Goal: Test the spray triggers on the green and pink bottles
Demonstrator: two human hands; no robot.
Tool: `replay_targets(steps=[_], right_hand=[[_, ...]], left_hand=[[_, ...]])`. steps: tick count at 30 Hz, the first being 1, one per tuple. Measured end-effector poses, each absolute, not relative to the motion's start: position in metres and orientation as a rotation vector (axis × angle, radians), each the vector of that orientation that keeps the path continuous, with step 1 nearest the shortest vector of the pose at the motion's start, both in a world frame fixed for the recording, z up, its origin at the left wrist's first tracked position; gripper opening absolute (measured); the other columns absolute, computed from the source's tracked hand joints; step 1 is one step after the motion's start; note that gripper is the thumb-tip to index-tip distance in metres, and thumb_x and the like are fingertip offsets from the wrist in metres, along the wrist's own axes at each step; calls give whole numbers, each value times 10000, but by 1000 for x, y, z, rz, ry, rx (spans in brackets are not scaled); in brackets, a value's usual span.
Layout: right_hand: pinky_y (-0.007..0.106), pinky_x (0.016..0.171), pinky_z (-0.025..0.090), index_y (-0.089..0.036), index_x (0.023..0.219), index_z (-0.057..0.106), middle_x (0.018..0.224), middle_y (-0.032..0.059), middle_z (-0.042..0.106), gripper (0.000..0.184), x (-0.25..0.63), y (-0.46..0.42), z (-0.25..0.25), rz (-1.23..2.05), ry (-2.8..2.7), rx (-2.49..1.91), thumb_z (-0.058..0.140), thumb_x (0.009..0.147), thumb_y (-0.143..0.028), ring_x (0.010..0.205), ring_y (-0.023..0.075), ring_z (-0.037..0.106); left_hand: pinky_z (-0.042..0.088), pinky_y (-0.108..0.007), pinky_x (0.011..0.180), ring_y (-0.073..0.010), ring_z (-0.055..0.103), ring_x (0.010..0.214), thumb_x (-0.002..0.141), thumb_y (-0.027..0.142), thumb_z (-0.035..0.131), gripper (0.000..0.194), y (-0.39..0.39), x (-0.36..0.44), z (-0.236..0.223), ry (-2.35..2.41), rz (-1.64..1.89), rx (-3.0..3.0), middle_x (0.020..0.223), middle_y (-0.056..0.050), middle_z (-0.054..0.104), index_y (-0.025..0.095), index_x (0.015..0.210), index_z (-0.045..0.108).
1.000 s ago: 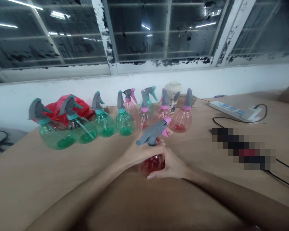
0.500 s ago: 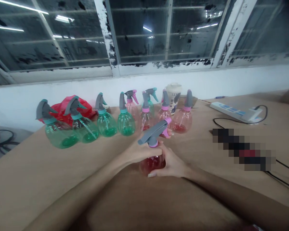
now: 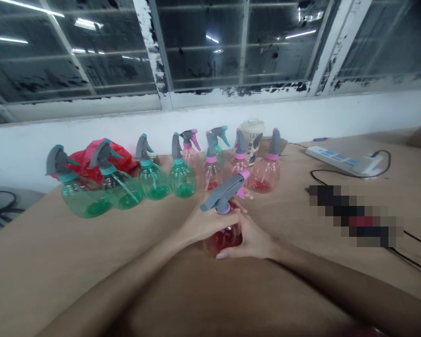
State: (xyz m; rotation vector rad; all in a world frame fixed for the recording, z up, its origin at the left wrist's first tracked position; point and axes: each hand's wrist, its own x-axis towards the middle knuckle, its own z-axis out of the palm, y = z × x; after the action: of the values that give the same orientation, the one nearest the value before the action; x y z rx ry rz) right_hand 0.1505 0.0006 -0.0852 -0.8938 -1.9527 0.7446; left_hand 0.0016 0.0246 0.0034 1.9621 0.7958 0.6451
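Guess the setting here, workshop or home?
Likely a small workshop or assembly bench: a row of identical green spray bottles along a plain table, a power strip, and peeling window frames.

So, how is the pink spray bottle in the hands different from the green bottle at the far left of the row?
The pink spray bottle is held by both hands, the left hand at its neck and the right hand on its body; the far-left green bottle stands free on the table. The pink one has a pink collar and nozzle tip, the green one teal. Both have grey trigger heads and round see-through bodies.
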Motion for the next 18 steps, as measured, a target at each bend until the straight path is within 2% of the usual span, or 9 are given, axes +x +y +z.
replay_targets(steps=[4, 9, 14, 18], right_hand=[[520, 1054, 355, -223, 1279, 431, 1309, 113, 514, 822, 149, -1, -82, 781, -1947, -911, 814, 579, -423, 1240, 326, 472], [493, 1005, 424, -215, 1253, 429, 1238, 104, 576, 803, 148, -4, -82, 887, -1872, -900, 819, 578, -409, 1180, 305, 532], [511, 1012, 417, -221, 1275, 430, 1254, 108, 571, 811, 148, -5, -80, 878, -1890, -890, 807, 589, -432, 1187, 319, 529], [494, 1001, 433, -235, 1314, 400, 1271, 103, 565, 839, 148, -4, -79, 878, -1889, -878, 801, 603, -429, 1191, 309, 530]], left_hand=[[518, -286, 701, -161, 637, 733, 728, 282, 540, 126, 24, 4, 6, 913, 659, 2064, 775, 2, 659, 193, 791, 603], [513, -310, 722, -166, 627, 740, 777, 339, 530, 183, 26, 5, 6, 876, 715, 2137, 778, -1, 648, 190, 846, 610], [489, -270, 639, -136, 578, 643, 772, 352, 540, 163, 26, 6, 4, 929, 728, 2152, 677, 29, 604, 194, 760, 578], [495, -269, 697, -139, 599, 699, 772, 330, 540, 140, 25, 7, 7, 910, 756, 2078, 737, 23, 633, 204, 808, 588]])
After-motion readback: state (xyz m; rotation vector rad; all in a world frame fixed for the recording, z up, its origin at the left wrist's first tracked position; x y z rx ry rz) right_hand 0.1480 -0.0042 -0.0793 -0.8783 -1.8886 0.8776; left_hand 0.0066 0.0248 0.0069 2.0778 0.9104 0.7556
